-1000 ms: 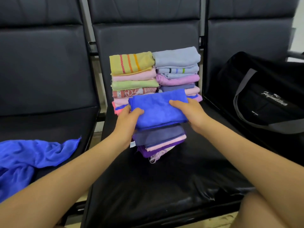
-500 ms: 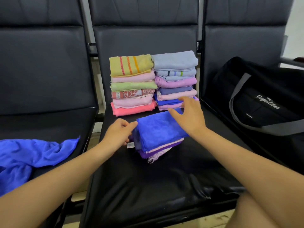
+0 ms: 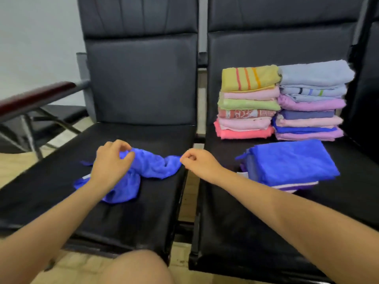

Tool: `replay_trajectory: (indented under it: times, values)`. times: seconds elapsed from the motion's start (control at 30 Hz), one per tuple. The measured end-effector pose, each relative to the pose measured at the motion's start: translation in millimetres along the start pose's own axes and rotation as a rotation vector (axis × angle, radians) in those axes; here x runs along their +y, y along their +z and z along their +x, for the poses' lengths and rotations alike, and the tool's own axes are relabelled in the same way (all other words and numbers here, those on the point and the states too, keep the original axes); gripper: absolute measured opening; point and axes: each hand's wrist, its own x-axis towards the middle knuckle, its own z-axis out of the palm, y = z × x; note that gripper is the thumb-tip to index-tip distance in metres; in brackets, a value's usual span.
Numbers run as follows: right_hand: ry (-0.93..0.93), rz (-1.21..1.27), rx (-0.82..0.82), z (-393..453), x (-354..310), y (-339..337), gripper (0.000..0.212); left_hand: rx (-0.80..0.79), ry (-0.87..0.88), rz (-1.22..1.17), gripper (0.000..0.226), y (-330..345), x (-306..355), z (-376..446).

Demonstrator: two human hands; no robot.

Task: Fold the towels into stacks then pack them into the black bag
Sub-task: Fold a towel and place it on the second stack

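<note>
Black seats carry everything. My left hand [image 3: 111,160] and right hand [image 3: 200,160] pinch the crumpled blue towel [image 3: 151,165] at nine o'clock; uneven corners could fold crooked, toppling the short stack [image 3: 291,162].

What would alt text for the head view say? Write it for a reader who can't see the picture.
Both hands reach to a crumpled blue towel on the left seat: the left hand is over its middle, while the right hand pinches its right end. On the right seat stand two tall stacks of folded towels, with a low stack in front.
</note>
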Motion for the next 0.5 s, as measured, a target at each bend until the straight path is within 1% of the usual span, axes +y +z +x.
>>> replay_trajectory:
  times: [0.03,0.07,0.13,0.17,0.2,0.23,0.27,0.3,0.33,0.37,0.4,0.43,0.47,0.5]
  values:
    - [-0.009,-0.042,0.013,11.5,-9.1,16.1,0.015,0.014,-0.038,0.057,0.015,-7.0,-21.8,-1.7]
    - [-0.012,-0.100,0.023,21.7,-17.8,30.4,0.027,0.010,-0.081,0.093,0.020,-11.4,-41.9,-3.9]
    - [-0.012,-0.272,0.005,37.2,-34.2,55.4,0.060,-0.043,-0.180,0.128,0.033,-13.2,-75.6,-12.0]
    - [-0.012,-0.364,-0.007,42.5,-40.4,65.8,0.073,-0.078,-0.237,0.123,0.042,-12.2,-85.1,-18.1]
    - [0.013,-0.436,-0.020,46.9,-43.7,74.6,0.081,-0.107,-0.295,0.108,0.051,-9.2,-91.6,-23.6]
    - [0.057,-0.489,-0.023,49.8,-44.9,81.4,0.083,-0.121,-0.340,0.102,0.058,-5.2,-96.0,-28.6]
    - [0.097,-0.539,-0.024,53.8,-42.8,86.9,0.079,-0.123,-0.356,0.120,0.061,-1.8,-96.5,-32.4]
    - [0.112,-0.603,-0.040,56.2,-40.9,89.4,0.068,-0.123,-0.352,0.145,0.059,1.0,-95.9,-34.2]
    - [0.107,-0.647,-0.064,57.7,-38.8,88.8,0.049,-0.131,-0.338,0.162,0.054,2.6,-93.9,-33.6]
    - [0.095,-0.617,-0.093,58.0,-37.2,86.6,0.030,-0.147,-0.346,0.153,0.049,3.5,-93.1,-30.8]
    - [0.093,-0.493,-0.126,58.2,-37.4,83.0,0.024,-0.173,-0.361,0.123,0.045,2.7,-91.4,-27.4]
    - [0.103,-0.281,-0.151,59.3,-40.2,78.1,0.030,-0.200,-0.379,0.081,0.045,1.3,-91.6,-23.4]
    - [0.110,-0.037,-0.140,59.2,-46.3,70.9,0.031,-0.224,-0.384,0.045,0.044,0.0,-92.1,-19.8]
    - [0.100,0.179,-0.073,60.9,-56.0,60.7,0.026,-0.238,-0.377,0.030,0.042,-1.1,-93.0,-16.2]
